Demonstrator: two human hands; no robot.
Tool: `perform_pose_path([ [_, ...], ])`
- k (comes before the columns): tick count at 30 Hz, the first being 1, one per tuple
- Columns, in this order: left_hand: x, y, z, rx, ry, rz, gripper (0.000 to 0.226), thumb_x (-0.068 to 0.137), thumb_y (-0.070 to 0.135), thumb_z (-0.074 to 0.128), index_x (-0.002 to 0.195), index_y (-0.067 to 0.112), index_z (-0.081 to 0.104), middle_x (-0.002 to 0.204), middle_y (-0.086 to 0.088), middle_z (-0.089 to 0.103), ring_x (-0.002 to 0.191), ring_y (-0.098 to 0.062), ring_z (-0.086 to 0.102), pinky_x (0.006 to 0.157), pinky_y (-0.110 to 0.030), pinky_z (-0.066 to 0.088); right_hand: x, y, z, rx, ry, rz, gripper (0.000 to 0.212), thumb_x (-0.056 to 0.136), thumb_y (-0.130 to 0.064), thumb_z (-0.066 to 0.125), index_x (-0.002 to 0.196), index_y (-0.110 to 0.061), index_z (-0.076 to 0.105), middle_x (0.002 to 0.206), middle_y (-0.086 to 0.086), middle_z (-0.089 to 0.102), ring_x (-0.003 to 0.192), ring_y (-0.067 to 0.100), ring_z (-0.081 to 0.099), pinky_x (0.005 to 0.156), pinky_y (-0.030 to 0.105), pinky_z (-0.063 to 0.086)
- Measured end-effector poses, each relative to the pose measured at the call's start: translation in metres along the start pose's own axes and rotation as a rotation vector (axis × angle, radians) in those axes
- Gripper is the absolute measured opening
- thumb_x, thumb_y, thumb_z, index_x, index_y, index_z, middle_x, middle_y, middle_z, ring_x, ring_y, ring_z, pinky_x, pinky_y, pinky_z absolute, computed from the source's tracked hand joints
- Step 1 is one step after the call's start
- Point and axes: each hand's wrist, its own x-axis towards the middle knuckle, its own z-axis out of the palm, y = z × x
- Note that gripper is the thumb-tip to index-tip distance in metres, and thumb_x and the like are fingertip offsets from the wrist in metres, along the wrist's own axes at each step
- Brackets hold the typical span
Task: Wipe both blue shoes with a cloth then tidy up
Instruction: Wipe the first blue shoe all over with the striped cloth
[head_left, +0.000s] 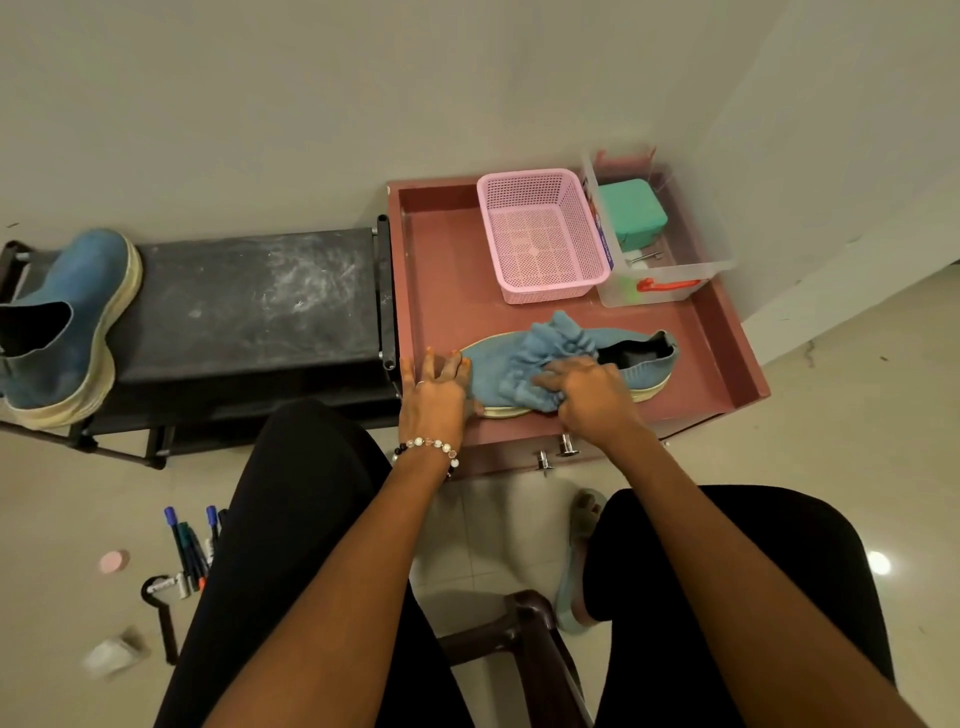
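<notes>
Right grip (587, 392) clutches cloth (545, 358), hiding shoe (639, 358) middle; left grip (434, 387) flat on toe

The single head view looks steeply down from above a seated person's lap, facing the wall at 12 o'clock. It sits close over the knees, with the surface (727, 364) at 1 o'clock and the shoe rack (249, 301) at 10 o'clock.

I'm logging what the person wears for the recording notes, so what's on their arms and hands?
Both forearms are bare, with no sleeves. The left hand has a beaded bracelet of pale and dark beads at the wrist, a thin ring, and orange-painted nails. The right hand wears nothing visible.
</notes>
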Motion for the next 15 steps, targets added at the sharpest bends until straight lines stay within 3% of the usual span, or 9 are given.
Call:
perform_pose_path([
  [4,-0.001,0.001,-0.003,-0.085,0.0,-0.004,0.065,0.09,0.042,0.054,0.145,0.019,0.029,0.154,0.004,0.027,0.146,-0.027,0.009,0.114,-0.052,-0.006,0.003,-0.035,0.003,-0.084,0.074,0.423,0.031,0.09,-0.016,0.046,0.116,-0.014,0.063,0.122,0.012,0.058,0.116,0.033,0.045,0.093,0.041,0.036],
  [6,-0.001,0.001,-0.004,-0.112,0.013,-0.016,0.063,0.091,0.036,0.054,0.146,0.02,0.028,0.155,0.005,0.025,0.146,-0.026,0.008,0.114,-0.051,-0.008,0.011,-0.074,0.007,-0.032,0.051,0.483,0.032,0.091,-0.013,0.043,0.117,-0.006,0.062,0.125,0.022,0.054,0.119,0.039,0.04,0.095,0.044,0.034],
  [10,-0.002,-0.002,0.0,-0.031,0.033,-0.008,0.055,0.097,0.025,0.045,0.148,0.021,0.024,0.156,0.005,0.021,0.147,-0.024,0.005,0.115,-0.05,-0.008,0.015,-0.106,0.013,0.058,-0.008,0.13,0.039,0.087,-0.013,0.05,0.125,-0.01,0.054,0.132,0.014,0.048,0.124,0.036,0.034,0.1,0.045,0.03],
  [13,-0.003,-0.001,-0.003,-0.072,0.028,-0.013,0.061,0.094,0.033,0.051,0.148,0.02,0.026,0.155,0.005,0.026,0.146,-0.027,0.008,0.115,-0.049,-0.006,0.007,-0.053,0.006,0.231,-0.094,-0.118,0.056,0.079,-0.008,0.053,0.134,-0.019,0.051,0.14,0.004,0.047,0.132,0.028,0.035,0.106,0.04,0.033],
  [15,-0.004,-0.001,-0.005,-0.085,0.011,-0.012,0.066,0.091,0.042,0.052,0.148,0.02,0.026,0.154,0.006,0.027,0.146,-0.028,0.009,0.115,-0.05,-0.006,0.0,-0.011,0.002,0.232,-0.065,-0.125,0.058,0.074,-0.008,0.048,0.129,-0.025,0.057,0.138,0.001,0.052,0.13,0.024,0.043,0.106,0.036,0.036],
])
